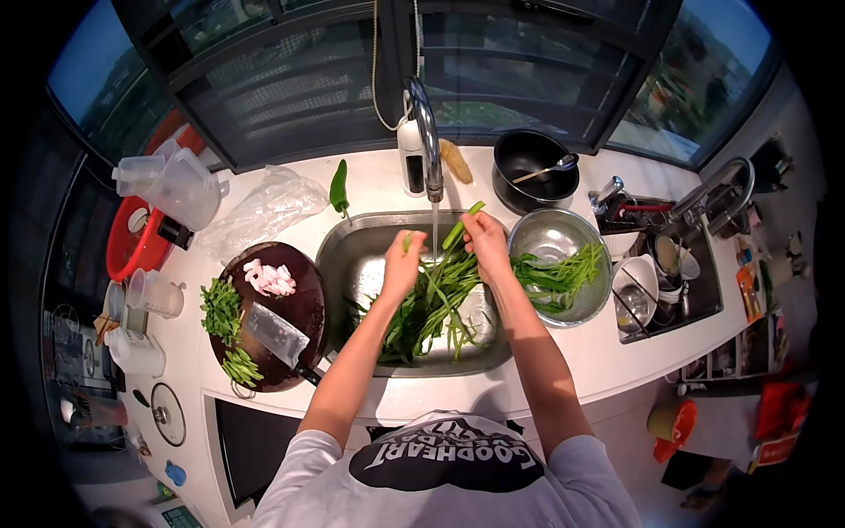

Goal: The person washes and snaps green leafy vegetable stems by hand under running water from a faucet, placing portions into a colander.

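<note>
Over the metal sink (pixel 327 264), my right hand (pixel 484 239) is closed on a green vegetable stalk (pixel 454 234), whose upper end sticks out past the fingers. My left hand (pixel 405 262) is pinched around a short bit of green stem (pixel 407 242), left of the running water. Below both hands, a heap of long-stemmed leafy greens (pixel 440 295) lies in the sink. From the tap (pixel 424 132) a stream falls between my hands onto the greens. To the right of my right forearm stands a metal bowl (pixel 539 231) with more leafy stalks (pixel 563 277) in it.
At left, a round dark cutting board (pixel 304 290) bears a cleaver (pixel 277 334), pale chopped pieces (pixel 269 278) and cut greens (pixel 220 311). Behind the sink are a green pepper (pixel 339 187), a white bottle (pixel 411 154) and a black pot (pixel 528 195). Dishes fill a second sink (pixel 678 319) at right.
</note>
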Action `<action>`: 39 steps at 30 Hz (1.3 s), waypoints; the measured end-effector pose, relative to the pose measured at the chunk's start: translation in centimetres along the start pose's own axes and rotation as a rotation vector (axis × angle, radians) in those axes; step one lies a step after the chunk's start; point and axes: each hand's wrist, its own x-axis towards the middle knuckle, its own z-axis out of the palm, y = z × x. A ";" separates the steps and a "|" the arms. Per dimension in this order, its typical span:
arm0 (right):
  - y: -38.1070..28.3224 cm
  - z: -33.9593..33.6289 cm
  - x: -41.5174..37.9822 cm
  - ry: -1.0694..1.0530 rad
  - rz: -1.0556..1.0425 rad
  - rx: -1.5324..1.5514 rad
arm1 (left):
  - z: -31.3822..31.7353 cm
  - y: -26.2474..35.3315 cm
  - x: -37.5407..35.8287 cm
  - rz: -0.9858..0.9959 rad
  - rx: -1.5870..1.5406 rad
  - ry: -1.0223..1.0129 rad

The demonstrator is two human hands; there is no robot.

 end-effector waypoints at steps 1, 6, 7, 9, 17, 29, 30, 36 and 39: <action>0.1 0.1 0.0 -0.032 0.028 -0.025 | 0.1 -0.7 0.5 0.053 0.036 -0.075; -0.3 0.4 -0.5 -0.116 0.017 -0.071 | 0.7 1.3 0.3 0.148 0.147 -0.199; -0.4 0.3 -0.6 -0.133 0.021 -0.096 | 0.7 1.3 0.3 0.156 0.172 -0.213; -0.8 0.1 -0.5 -0.168 0.027 -0.144 | 0.7 1.7 0.4 0.174 0.221 -0.240; 1.1 0.3 0.1 -0.173 0.034 0.003 | 0.9 0.8 0.8 0.385 0.517 -0.098; 2.0 1.0 -0.5 0.062 0.045 0.393 | -0.2 -2.1 1.5 -0.193 -0.380 0.176; 1.7 0.9 -0.6 0.020 0.039 0.323 | -0.1 -1.8 1.3 -0.123 -0.293 0.135; 1.2 0.3 -0.8 -0.185 0.015 -0.015 | 0.1 2.1 0.5 0.170 0.224 -0.205; 1.0 -0.6 -0.4 -0.237 -0.084 -0.221 | -0.1 2.2 0.9 0.213 0.382 -0.308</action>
